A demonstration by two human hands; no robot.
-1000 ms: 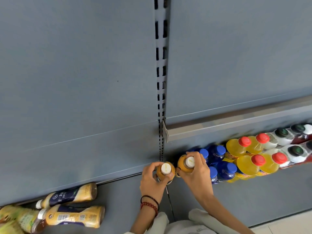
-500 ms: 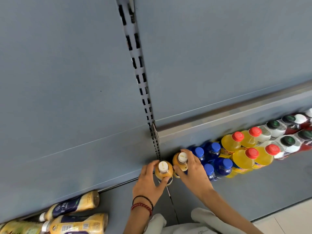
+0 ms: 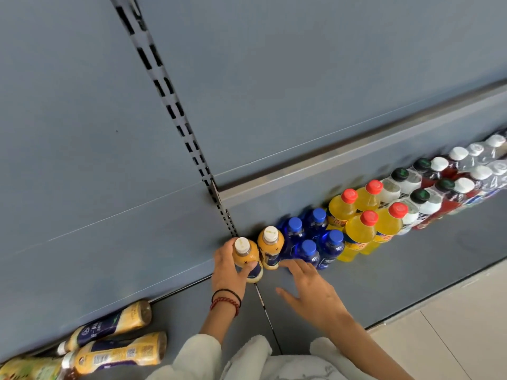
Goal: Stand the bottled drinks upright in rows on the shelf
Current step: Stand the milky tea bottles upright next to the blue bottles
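Two orange-yellow drink bottles with white caps stand upright on the grey shelf [image 3: 411, 270] by the slotted upright. My left hand [image 3: 229, 270] grips the left one [image 3: 245, 256], fingers curled round its body. The right one [image 3: 270, 246] stands free next to the blue bottles. My right hand [image 3: 312, 292] hovers open just in front of it, fingers spread, holding nothing. To the right run two rows of upright bottles: blue-capped blue ones [image 3: 310, 237], red-capped yellow ones [image 3: 359, 223], then black-capped and white-capped ones [image 3: 439, 185].
Several more orange-yellow bottles [image 3: 109, 341] lie on their sides on the shelf at the lower left. A slotted metal upright [image 3: 175, 105] runs up the grey back panel. The shelf's front edge meets a light tiled floor [image 3: 452, 338] at the lower right.
My right hand has let go of the right orange bottle and drawn back toward me, open. My left hand keeps its grip on the left bottle. The view has shifted left.
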